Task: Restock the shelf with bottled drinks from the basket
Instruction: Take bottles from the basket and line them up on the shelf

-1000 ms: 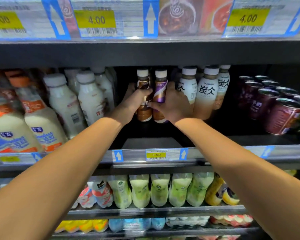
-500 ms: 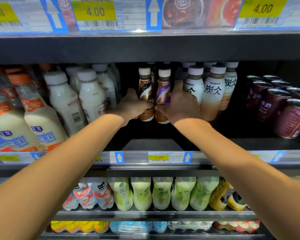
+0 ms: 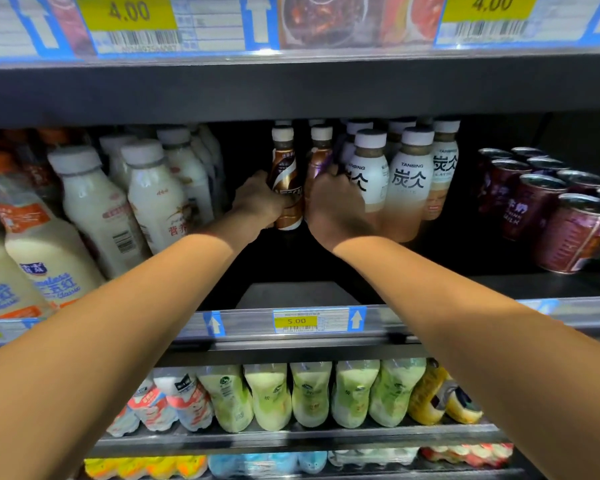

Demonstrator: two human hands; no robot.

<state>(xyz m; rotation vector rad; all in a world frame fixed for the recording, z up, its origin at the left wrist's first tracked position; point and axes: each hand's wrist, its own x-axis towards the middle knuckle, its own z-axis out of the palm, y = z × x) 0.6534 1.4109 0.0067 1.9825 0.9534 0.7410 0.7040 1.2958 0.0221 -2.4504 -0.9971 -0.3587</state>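
Deep in the middle shelf [image 3: 291,294] two slim coffee bottles stand upright side by side. My left hand [image 3: 257,202] grips the brown-labelled bottle [image 3: 286,178] low on its body. My right hand [image 3: 336,206] grips the purple-labelled bottle [image 3: 321,157], whose lower half is hidden behind the hand. More bottles of the same kind stand behind them in the dark. No basket is in view.
White TANBING latte bottles [image 3: 409,181] stand tight to the right of my right hand, dark red cans [image 3: 551,209] further right. White milk bottles [image 3: 153,199] fill the left. Bare shelf floor lies in front of the two bottles. Below, green and yellow bottles [image 3: 312,393] lie in a row.
Both hands have pushed the two coffee bottles further back into the shelf and set them upright. The hands have slid lower on the bottles.
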